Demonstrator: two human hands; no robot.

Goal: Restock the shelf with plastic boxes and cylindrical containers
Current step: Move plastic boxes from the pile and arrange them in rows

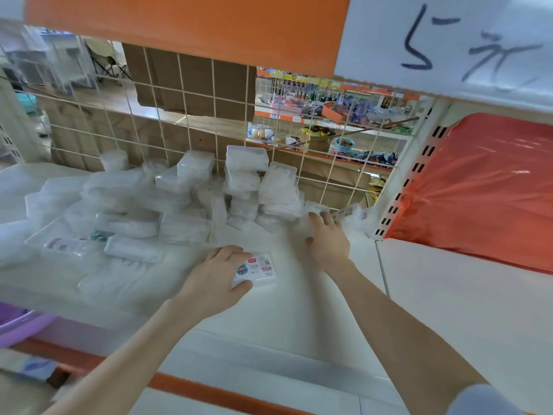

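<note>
left hand (214, 280) grips a labelled plastic box (257, 269) lying flat mid-front on the white shelf (299, 310). right hand (327, 238) has its fingertips on the clear boxes (318, 207) at the shelf's back right corner; grip or only touch, cannot tell. risk: the leaning box stacks (278, 187) against the wire grid (179, 94) look loose, and a nudge from the right hand could topple them.

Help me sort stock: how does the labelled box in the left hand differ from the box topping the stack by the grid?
The labelled box, gripped by the left hand, shows a printed sticker; the top box shows none from here. The labelled box is at the shelf front; the top box sits on a stack. Both are whitish rectangular plastic.
</note>
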